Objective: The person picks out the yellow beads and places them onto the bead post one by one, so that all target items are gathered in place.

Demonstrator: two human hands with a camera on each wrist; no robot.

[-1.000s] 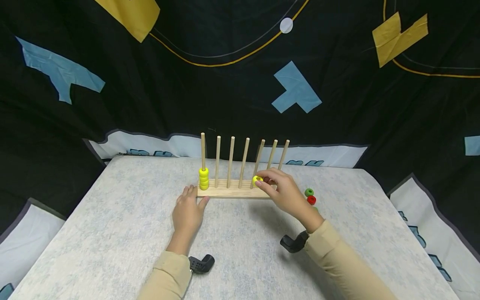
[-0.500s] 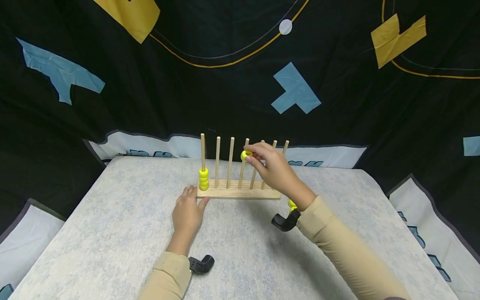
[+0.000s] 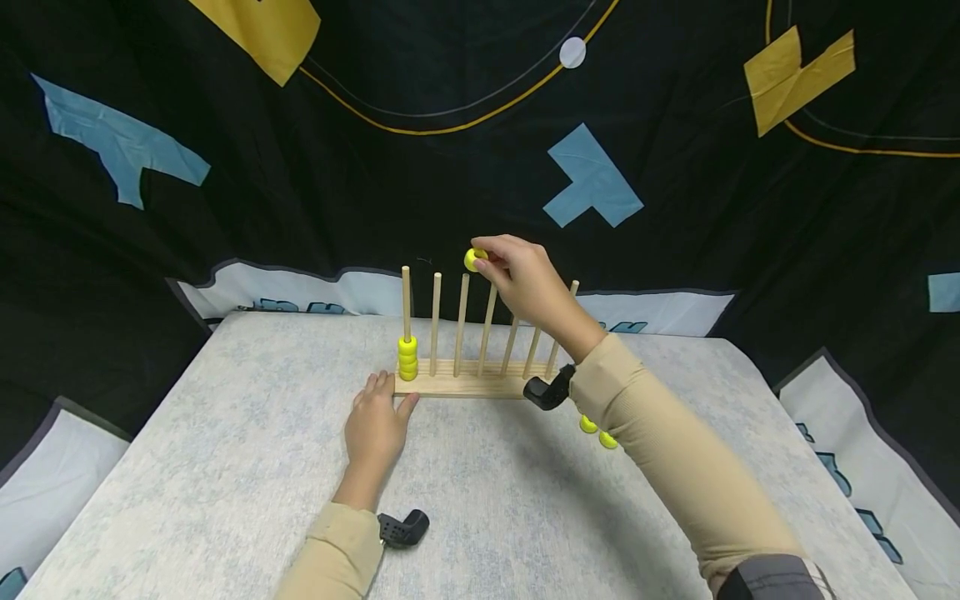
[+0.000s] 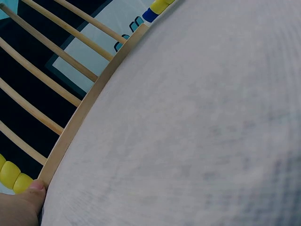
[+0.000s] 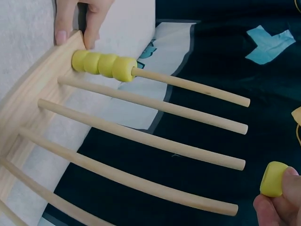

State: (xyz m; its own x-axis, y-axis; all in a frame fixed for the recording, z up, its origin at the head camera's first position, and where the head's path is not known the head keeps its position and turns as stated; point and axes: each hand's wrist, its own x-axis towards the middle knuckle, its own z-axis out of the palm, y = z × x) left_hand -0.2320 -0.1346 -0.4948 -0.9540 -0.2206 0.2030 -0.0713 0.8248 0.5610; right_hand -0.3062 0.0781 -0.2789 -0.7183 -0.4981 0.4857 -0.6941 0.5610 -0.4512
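Note:
A wooden peg stand [image 3: 465, 387] with a row of upright pegs stands on the table. Several yellow beads [image 3: 407, 358] are stacked on its leftmost peg. My left hand [image 3: 375, 429] grips the left end of the base; in the right wrist view its thumb and a finger lie on either side of the board [image 5: 47, 66]. Above the pegs, my right hand [image 3: 528, 279] pinches one yellow bead [image 5: 272, 180] between thumb and fingers. In the head view this bead is just over the third peg's tip, apart from it. The right hand and forearm hide parts of the right-hand pegs.
Two loose yellow beads [image 3: 588, 424] show on the table beside the right forearm, which covers that area. A blue bead [image 4: 150, 15] and yellow ones lie beyond the stand's right end in the left wrist view. A dark curtain [image 3: 450, 200] hangs behind the table.
My right hand has carried the yellow bead up and to the left, from low by the right-hand pegs to above the peg tips. The left hand has stayed at the base.

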